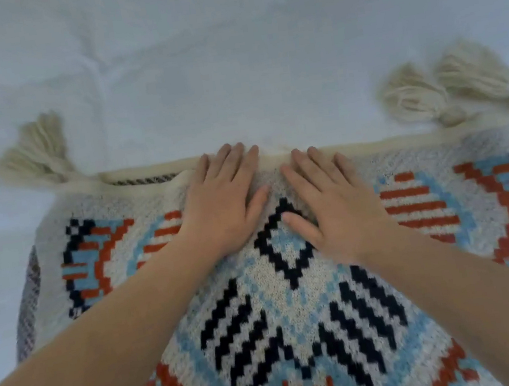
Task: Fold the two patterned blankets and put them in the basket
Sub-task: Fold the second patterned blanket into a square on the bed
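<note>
Knitted cream wool, patterned in navy, pale blue and rust, fills the lower view: one blanket [280, 302] lies folded on a white bed [228, 50]. At its far-left corner, cream tassels [34, 150] splay onto the sheet, and a lower layer peeks out just beside them. The left hand [226, 206] lies flat near the far edge, fingers [229, 160] straight and together, pressing down and holding nothing. Just beside it, the right hand [333, 208] does the same, palm down and fingers spread a little. More tassels [447, 93] bunch at the far-right corner. No basket or second blanket is in view. The blanket looks soft, thick and floppy, likely to sag and slide apart if lifted from the middle; gripping both layers at the far corners seems safest.
</note>
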A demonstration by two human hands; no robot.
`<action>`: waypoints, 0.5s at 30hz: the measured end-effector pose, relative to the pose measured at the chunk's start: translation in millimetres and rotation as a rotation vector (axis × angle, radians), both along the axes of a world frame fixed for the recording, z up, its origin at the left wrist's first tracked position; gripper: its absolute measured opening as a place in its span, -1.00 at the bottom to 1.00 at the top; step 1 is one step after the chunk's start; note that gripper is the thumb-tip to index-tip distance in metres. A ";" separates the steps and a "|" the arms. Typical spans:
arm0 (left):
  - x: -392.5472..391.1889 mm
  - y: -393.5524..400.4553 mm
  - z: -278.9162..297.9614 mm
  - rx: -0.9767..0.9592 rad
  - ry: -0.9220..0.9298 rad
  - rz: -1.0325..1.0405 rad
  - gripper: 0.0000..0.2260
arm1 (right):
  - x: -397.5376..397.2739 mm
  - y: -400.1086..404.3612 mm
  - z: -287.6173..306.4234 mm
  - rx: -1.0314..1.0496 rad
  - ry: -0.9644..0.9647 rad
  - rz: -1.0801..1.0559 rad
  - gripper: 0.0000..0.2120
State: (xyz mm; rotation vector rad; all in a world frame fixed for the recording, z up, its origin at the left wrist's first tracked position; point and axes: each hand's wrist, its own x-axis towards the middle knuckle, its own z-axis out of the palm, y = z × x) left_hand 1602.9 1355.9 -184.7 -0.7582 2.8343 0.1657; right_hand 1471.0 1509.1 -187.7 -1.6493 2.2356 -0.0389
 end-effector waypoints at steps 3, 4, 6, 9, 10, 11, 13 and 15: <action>36.8 -29.5 7.1 -0.049 -0.008 0.103 -0.39 | 23.6 -24.2 -2.4 0.014 0.008 0.020 -0.31; 50.4 -42.3 9.9 -0.041 -0.003 0.161 -0.40 | 28.9 -31.7 -2.4 0.020 0.007 0.017 -0.31; 76.7 -69.1 14.0 0.015 0.043 0.269 -0.44 | 35.4 -43.8 -0.5 0.031 0.003 0.011 -0.30; 117.1 -106.0 19.4 -0.004 0.126 0.250 -0.46 | 49.7 -64.2 3.7 0.061 0.014 0.047 -0.28; 128.3 -116.4 19.9 -0.056 0.107 0.191 -0.48 | 55.0 -71.8 5.0 0.067 0.023 0.057 -0.26; 136.5 -124.5 20.6 -0.116 0.069 0.133 -0.50 | 59.8 -78.9 7.4 0.069 0.028 0.061 -0.24; 150.8 -139.2 26.3 -0.189 0.014 0.084 -0.50 | 72.3 -95.1 11.2 0.067 0.034 0.073 -0.25; 160.3 -154.6 32.6 -0.186 0.035 0.094 -0.48 | 83.0 -108.4 14.9 0.070 0.042 0.089 -0.28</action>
